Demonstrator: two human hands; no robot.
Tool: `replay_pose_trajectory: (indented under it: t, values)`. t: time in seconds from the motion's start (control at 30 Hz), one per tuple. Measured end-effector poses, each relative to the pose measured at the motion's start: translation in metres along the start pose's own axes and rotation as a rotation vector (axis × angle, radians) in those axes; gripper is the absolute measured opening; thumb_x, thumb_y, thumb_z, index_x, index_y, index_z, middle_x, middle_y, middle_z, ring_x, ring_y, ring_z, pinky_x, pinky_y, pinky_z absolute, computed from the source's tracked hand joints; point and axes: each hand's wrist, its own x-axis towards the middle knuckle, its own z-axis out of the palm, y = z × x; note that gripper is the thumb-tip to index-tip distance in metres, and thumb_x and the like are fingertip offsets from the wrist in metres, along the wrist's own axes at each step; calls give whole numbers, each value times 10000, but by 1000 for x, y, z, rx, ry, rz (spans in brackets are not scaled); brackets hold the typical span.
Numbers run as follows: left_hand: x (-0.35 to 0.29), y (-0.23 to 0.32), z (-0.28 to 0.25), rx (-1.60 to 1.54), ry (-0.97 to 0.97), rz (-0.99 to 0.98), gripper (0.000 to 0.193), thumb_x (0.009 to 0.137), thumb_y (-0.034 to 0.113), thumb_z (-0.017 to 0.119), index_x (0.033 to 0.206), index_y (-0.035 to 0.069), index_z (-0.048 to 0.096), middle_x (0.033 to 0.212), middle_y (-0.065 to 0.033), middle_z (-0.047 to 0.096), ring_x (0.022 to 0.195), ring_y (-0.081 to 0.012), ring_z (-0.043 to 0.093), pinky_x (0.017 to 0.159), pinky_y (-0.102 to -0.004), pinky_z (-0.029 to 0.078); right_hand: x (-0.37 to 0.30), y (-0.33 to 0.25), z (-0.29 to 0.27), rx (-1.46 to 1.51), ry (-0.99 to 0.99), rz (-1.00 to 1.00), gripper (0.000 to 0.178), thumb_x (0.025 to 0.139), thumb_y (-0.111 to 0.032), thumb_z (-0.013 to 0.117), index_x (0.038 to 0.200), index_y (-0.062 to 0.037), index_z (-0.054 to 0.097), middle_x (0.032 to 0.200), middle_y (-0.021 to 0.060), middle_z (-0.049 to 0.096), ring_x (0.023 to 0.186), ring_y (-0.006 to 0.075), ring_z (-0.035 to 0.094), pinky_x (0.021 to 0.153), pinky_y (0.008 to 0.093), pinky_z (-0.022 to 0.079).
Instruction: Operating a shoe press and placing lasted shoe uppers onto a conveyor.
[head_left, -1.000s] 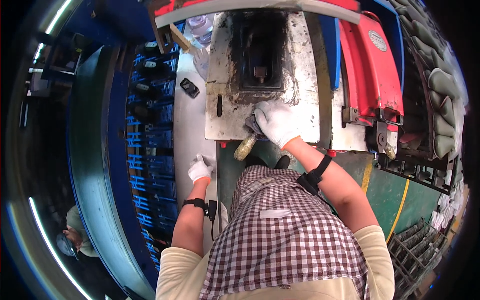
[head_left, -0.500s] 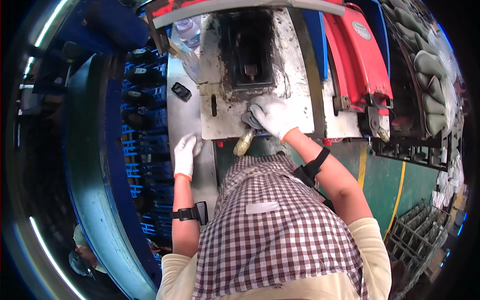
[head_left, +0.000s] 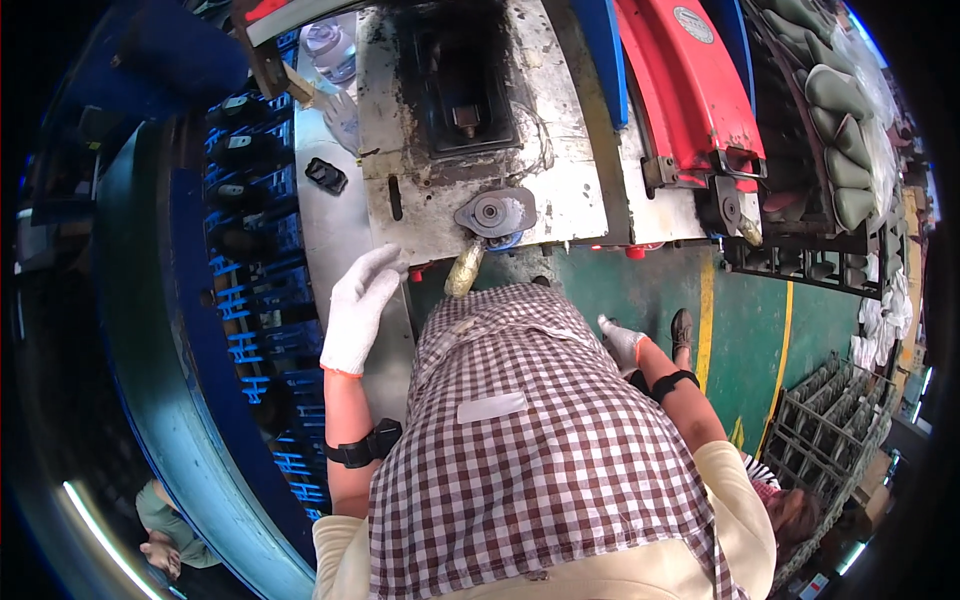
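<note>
My left hand [head_left: 357,315], in a white knit glove with an orange cuff, hovers near the front left corner of the metal machine table [head_left: 570,190]. Its fingers are stretched out with nothing in them. My right hand [head_left: 624,345], gloved the same way, is low beside my checked apron [head_left: 490,450], fingers extended and no object visible in it. A grey lever hub [head_left: 492,211] with a round centre sits at the table's front edge. Its tape-wrapped handle [head_left: 464,270] points toward me. Behind it, a dark, soot-stained recess [head_left: 470,75] holds a small metal block [head_left: 465,120].
A black case-like object [head_left: 326,176] lies on the side shelf at left, near a loose glove [head_left: 341,122] and a clear bottle [head_left: 328,50]. A red machine [head_left: 690,95] stands at right. Several grey-green shoe-like shapes [head_left: 835,110] fill a rack. A person [head_left: 170,530] is at lower left.
My right hand has let go of the grey lever hub and dropped to my right side. My left hand has risen slightly and its fingers have extended. The view has shifted a little.
</note>
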Motion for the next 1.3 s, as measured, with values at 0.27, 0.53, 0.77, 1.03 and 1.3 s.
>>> replay_pose_trajectory:
  t: [0.27, 0.53, 0.77, 1.03, 1.3]
  values:
    - [9, 49, 32, -30, -257, 24, 435, 992, 108, 595, 1399, -43, 567, 1248, -149, 695, 1125, -212, 673, 1025, -344, 505, -113, -66, 38, 950, 137, -833, 313, 917, -79, 626, 1223, -23, 656, 1145, 40, 702, 1039, 151, 643, 978, 313, 495]
    - [-4, 138, 112, 183, -899, 470, 529, 805, 204, 838, 1275, 36, 660, 1199, -195, 688, 1142, -329, 661, 988, -405, 517, -303, -75, 77, 471, -480, -1626, 557, 897, -159, 674, 1403, 23, 529, 1363, 188, 624, 1271, 269, 602, 1095, 436, 465]
    - [-9, 182, 135, -150, -1440, 757, 235, 824, 109, 689, 1052, 85, 740, 785, -151, 659, 736, -356, 646, 640, -409, 524, -395, -98, 135, 238, -540, -2292, 322, 908, -358, 693, 979, -45, 668, 1020, 155, 708, 877, 284, 664, 752, 439, 507]
    - [-12, 173, 139, -392, -1449, 866, 143, 878, 150, 689, 963, 43, 729, 795, -151, 671, 721, -328, 661, 615, -397, 522, -430, -116, 165, 194, -114, -2429, 193, 852, -299, 690, 806, -116, 652, 822, 113, 708, 683, 247, 645, 567, 391, 491]
    - [-18, 170, 95, -484, -1407, 908, 201, 932, 191, 689, 874, 1, 718, 805, -151, 683, 706, -299, 676, 591, -385, 520, -421, -142, 154, -148, -371, -2446, 169, 846, -256, 687, 766, -114, 640, 789, 121, 699, 646, 236, 627, 545, 364, 480]
